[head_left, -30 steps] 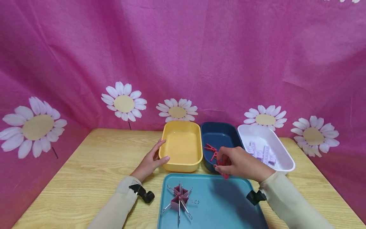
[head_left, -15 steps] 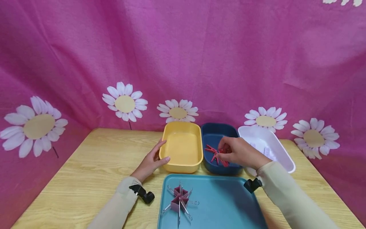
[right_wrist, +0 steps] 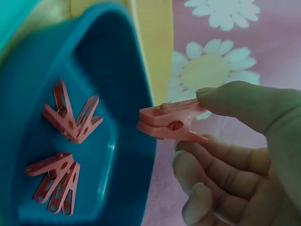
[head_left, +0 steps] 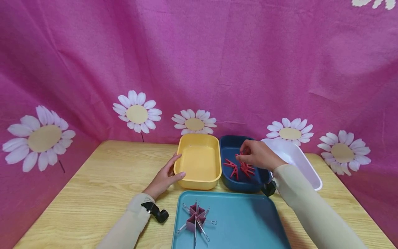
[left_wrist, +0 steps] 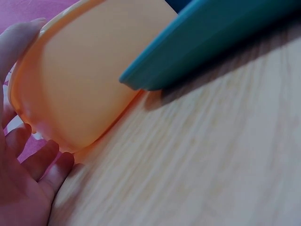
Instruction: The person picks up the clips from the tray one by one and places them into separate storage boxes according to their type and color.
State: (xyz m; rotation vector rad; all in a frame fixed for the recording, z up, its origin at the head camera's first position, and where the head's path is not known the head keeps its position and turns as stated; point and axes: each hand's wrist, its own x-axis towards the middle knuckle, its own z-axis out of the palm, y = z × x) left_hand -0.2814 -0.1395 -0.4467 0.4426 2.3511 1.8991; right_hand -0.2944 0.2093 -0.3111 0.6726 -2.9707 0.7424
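My right hand (head_left: 259, 154) pinches a red clothespin (right_wrist: 164, 121) between thumb and forefinger, above the navy bin (head_left: 228, 183). Inside that bin lie several more red clothespins (head_left: 247, 169), in two small groups. My left hand (head_left: 164, 178) rests at the near left corner of the yellow bin (head_left: 199, 185), thumb and forefinger laid over its rim. In the left wrist view the other fingers (left_wrist: 40, 162) are loosely bent beside its outer wall.
A teal tray (head_left: 242, 224) lies in front of the bins and bears mauve binder clips (head_left: 196, 219) with raised wire handles. At right stands a white bin (head_left: 308, 169), partly hidden by my right arm. A pink flowered cloth (head_left: 199, 62) hangs behind the wooden table (head_left: 93, 193).
My right hand has moved from the navy bin's front edge to farther back over it. Some clothespins it held now lie in the bin. My left hand has stayed put.
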